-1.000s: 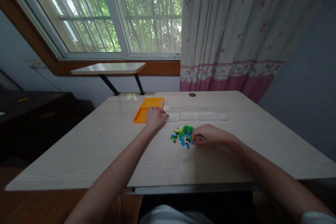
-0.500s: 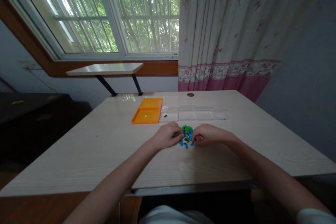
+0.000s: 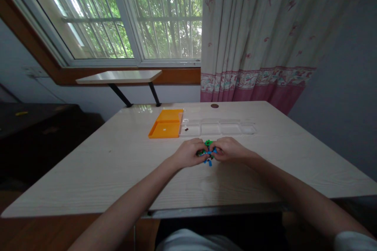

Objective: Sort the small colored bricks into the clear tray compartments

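A small heap of green, blue and brown toy bricks [image 3: 208,143] lies on the table in front of me, partly covered by my fingers. My left hand [image 3: 190,153] is closed in a pinch at the heap's left side. From the right, my right hand [image 3: 229,150] meets it, thumb and fingers pinched too. Between the two sets of fingertips shows a small blue brick [image 3: 210,152], which both seem to grip; its exact shape is too small to tell. Another blue brick [image 3: 210,162] lies just below the hands.
Behind the hands lies a clear compartment tray [image 3: 210,128] with a small brown piece [image 3: 186,129] at its left end. Beside it is an open orange case [image 3: 159,131] holding a small white piece [image 3: 164,130]. A raised shelf [image 3: 120,76] stands at the table's back left.
My right hand has moved left, bringing its fingertips against those of my left hand over the heap. My left hand has barely moved.
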A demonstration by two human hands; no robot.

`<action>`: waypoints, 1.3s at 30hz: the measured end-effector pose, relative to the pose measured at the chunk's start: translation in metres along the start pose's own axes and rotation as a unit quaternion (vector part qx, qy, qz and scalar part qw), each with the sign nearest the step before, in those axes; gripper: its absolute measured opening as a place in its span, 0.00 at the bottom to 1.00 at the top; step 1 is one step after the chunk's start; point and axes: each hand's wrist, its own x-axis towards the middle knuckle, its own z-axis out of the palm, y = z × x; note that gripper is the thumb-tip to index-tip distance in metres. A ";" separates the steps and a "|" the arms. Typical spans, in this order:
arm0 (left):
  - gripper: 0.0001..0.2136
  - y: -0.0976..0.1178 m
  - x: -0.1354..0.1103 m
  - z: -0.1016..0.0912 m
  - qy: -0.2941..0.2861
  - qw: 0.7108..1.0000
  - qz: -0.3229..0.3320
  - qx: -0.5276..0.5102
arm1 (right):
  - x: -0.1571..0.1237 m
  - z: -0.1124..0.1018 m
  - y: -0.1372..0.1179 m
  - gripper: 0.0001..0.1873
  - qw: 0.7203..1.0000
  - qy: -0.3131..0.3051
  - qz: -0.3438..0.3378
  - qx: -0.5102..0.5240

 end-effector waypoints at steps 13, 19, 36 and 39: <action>0.07 0.001 0.000 -0.005 0.053 0.998 -0.020 -0.002 | -0.001 -0.001 0.005 0.10 1.000 0.021 0.002 0.015; 0.07 0.000 -0.001 -0.005 0.072 0.997 -0.022 -0.006 | -0.001 0.005 0.007 0.10 0.997 0.076 -0.012 0.013; 0.10 -0.013 -0.006 -0.021 0.033 0.992 -0.080 0.089 | -0.006 -0.016 0.018 0.11 0.967 0.248 0.053 -0.004; 0.11 -0.018 -0.006 -0.021 -0.003 0.990 -0.089 0.111 | -0.009 -0.023 0.024 0.11 0.956 0.285 0.067 -0.026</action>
